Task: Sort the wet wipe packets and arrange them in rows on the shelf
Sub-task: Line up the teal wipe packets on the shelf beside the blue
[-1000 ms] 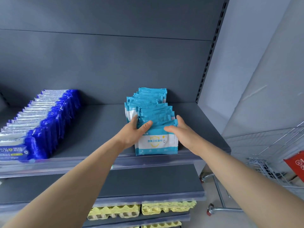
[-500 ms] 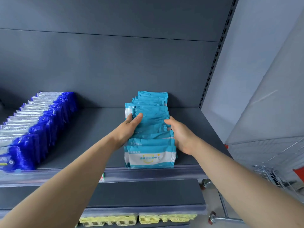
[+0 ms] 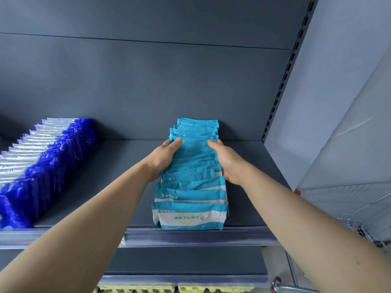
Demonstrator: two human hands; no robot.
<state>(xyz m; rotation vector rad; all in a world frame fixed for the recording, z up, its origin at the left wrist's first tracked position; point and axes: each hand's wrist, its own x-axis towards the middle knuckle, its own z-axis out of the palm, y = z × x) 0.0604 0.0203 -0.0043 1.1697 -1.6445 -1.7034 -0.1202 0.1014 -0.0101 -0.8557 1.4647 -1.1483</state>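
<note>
On shelf [image 3: 118,157], teal packet row [image 3: 190,180] lying front-to-back

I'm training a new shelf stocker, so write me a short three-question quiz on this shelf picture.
1. True or false: the left hand and the right hand press against opposite sides of the teal packet row.
2. Where does the blue packet row stand relative to the teal packet row? A) to its right B) to its left C) on top of it
3. Fill in: the nearest teal packet stands at the ____ edge of the shelf.

Key: 1 true; 2 B; 3 front.
</note>
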